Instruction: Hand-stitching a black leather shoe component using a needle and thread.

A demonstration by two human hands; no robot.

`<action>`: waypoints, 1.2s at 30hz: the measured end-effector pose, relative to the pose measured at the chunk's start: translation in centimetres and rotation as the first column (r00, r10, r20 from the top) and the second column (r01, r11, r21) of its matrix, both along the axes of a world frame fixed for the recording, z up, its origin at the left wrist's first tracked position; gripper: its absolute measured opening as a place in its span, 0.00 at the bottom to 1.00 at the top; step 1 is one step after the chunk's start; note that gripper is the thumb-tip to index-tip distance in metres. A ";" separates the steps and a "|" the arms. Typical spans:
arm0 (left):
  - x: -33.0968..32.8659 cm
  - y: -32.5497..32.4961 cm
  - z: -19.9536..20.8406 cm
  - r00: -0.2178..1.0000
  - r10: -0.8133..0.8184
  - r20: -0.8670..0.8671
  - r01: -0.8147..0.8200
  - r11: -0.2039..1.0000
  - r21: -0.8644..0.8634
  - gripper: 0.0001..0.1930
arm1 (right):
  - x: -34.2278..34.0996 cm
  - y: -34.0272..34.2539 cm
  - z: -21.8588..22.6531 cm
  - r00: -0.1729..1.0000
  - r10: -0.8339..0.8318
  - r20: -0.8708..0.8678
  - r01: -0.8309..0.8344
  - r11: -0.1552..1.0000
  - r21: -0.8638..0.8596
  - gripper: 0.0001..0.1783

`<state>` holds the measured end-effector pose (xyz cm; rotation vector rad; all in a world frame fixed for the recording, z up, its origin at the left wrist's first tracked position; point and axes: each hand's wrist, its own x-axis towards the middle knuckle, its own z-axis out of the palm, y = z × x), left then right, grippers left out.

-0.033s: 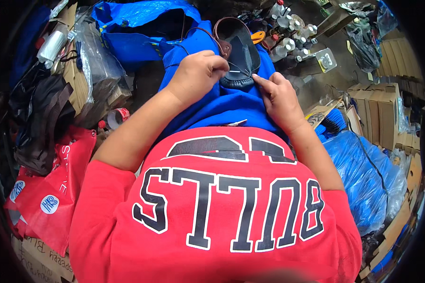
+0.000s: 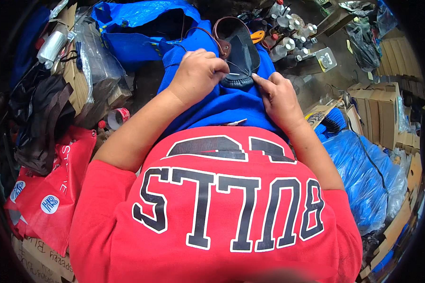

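Observation:
A black moccasin-style shoe [image 2: 243, 49] with a brown collar and a gathered, stitched toe rests on the blue cloth [image 2: 217, 108] over my lap, its toe toward me. My left hand [image 2: 196, 75] is closed in a pinch beside the shoe's left edge. From its fingertips a thin, pale needle [image 2: 233, 74] sticks out over the toe. Dark thread runs across the shoe to the toe seam. On the other side, my right hand [image 2: 281, 99] pinches the toe's right edge between thumb and forefinger, its other fingers curled. The thumb's contact is partly hidden.
A blue bag [image 2: 127, 42] gapes open at the far left. Several bottles [image 2: 288, 35] stand beyond the shoe at right. Cardboard boxes [image 2: 375, 111] and a blue plastic bundle [image 2: 359, 179] lie at right. A red bag [image 2: 71, 188] and black fabric [image 2: 42, 122] crowd the left.
My left hand has shifted very slightly at the shoe's edge, and the thread over the toe lies a little differently. My right hand keeps its place.

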<state>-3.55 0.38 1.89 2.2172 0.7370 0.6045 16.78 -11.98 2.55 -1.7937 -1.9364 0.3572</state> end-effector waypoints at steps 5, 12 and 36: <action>0.8 0.1 -0.9 0.988 0.100 -0.119 -0.035 0.890 0.455 0.06 | 1.0 0.3 -0.3 1.000 -0.020 -0.016 0.018 0.994 -0.110 0.18; 2.1 1.3 -1.4 0.998 -0.048 -0.033 0.056 0.959 0.278 0.10 | 4.8 2.9 -1.0 0.870 0.002 -0.494 -0.186 0.927 -0.325 0.16; 2.9 0.9 -0.4 0.969 -0.204 -0.138 0.239 0.913 0.332 0.09 | 5.1 3.2 -1.2 0.889 0.038 -0.457 -0.210 0.920 -0.331 0.19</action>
